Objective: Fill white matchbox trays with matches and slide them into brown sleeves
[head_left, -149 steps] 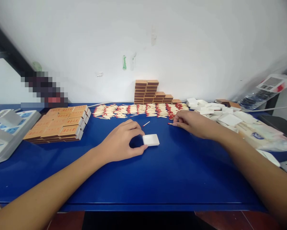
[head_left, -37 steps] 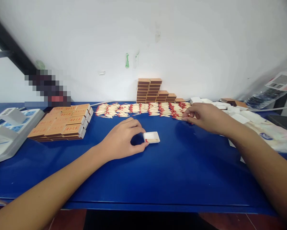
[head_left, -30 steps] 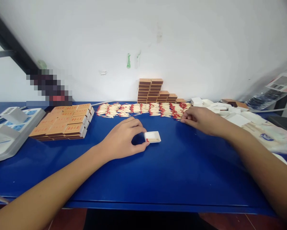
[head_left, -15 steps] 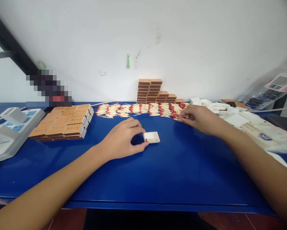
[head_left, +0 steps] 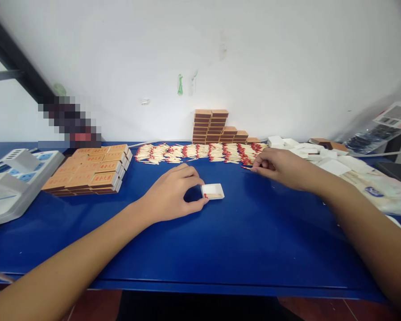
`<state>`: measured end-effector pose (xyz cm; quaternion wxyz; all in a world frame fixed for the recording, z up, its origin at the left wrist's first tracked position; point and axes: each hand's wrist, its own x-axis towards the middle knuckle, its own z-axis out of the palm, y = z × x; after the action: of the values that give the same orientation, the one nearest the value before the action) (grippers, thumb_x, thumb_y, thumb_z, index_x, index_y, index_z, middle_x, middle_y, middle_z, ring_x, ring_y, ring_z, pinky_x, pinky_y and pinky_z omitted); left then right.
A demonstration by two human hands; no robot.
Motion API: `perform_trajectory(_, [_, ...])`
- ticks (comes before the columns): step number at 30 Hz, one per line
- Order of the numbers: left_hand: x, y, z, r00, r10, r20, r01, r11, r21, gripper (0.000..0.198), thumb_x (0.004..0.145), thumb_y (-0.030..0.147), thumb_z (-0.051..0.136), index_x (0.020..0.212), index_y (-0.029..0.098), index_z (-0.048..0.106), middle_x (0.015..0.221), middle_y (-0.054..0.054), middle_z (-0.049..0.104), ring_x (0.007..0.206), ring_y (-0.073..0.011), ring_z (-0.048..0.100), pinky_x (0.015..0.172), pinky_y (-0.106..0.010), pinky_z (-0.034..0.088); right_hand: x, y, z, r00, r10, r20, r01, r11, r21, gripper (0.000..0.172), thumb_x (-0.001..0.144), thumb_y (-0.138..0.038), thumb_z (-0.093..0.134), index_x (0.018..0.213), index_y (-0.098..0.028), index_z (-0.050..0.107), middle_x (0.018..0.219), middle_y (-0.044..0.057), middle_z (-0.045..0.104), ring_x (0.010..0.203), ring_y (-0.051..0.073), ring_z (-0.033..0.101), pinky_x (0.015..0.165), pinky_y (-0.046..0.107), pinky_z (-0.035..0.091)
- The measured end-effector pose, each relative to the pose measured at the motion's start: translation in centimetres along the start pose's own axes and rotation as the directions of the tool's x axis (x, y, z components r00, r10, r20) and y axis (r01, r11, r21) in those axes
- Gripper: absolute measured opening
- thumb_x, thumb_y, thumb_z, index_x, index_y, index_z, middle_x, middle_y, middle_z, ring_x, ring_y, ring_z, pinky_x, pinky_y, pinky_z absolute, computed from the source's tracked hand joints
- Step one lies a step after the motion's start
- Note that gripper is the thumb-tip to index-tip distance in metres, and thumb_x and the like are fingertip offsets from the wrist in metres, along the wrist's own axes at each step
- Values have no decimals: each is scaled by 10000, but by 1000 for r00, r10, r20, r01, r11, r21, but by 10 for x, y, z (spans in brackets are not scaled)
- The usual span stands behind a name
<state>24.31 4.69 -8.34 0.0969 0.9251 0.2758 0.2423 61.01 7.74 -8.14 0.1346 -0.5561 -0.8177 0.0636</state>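
Note:
Between thumb and fingers, my left hand [head_left: 173,192] grips the left end of a small white matchbox tray [head_left: 217,189] on the blue table. A few matches [head_left: 214,195] with red heads lie along the tray's near side. My right hand [head_left: 277,167] is at the right end of a long bank of loose matches [head_left: 195,152]. Its thumb and index finger are pinched on matchsticks [head_left: 247,168] whose red tips poke out to the left; their exact number is hard to make out.
Matchboxes [head_left: 89,168] are stacked at left beside a white power strip [head_left: 29,191]. More matchboxes [head_left: 208,127] stand against the wall. White trays [head_left: 327,165] are heaped at right by a plastic packet [head_left: 381,191]. The table's front edge [head_left: 220,287] runs below.
My right hand has drawn slightly away from the match bank, with red match tips now showing at its fingertips. My left hand still holds the tray in place.

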Motion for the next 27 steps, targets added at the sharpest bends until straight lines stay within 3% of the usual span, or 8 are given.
perform_trajectory(17, [1, 1, 0, 1000, 1, 1, -1, 1000, -5, 206, 985, 339, 767, 1133, 202, 805, 1100, -79, 763, 1044, -256, 693, 958, -436, 587, 0, 0, 1, 999, 38, 23, -39, 999, 31, 435, 981, -626, 611, 826, -234, 721, 726, 66, 700, 649, 213, 591, 619, 346, 407])
perform_trajectory(22, [2, 2, 1, 1000, 7, -13, -7, 1000, -1, 220, 983, 333, 777, 1152, 196, 805, 1100, -78, 760, 1053, -256, 697, 968, -437, 584, -7, -48, -1, 997, -82, 0, 81, 982, 172, 374, 1042, -566, 606, 883, -246, 718, 760, 38, 680, 674, 190, 572, 633, 325, 417])
perform_trajectory(27, [2, 4, 3, 999, 31, -26, -31, 999, 13, 208, 985, 342, 774, 1141, 205, 795, 1078, -75, 758, 1054, -259, 695, 957, -428, 586, -16, -103, 11, 977, -211, -36, 213, 943, 254, 231, 1077, -415, 610, 964, -244, 717, 923, 53, 702, 777, 192, 630, 700, 323, 480])
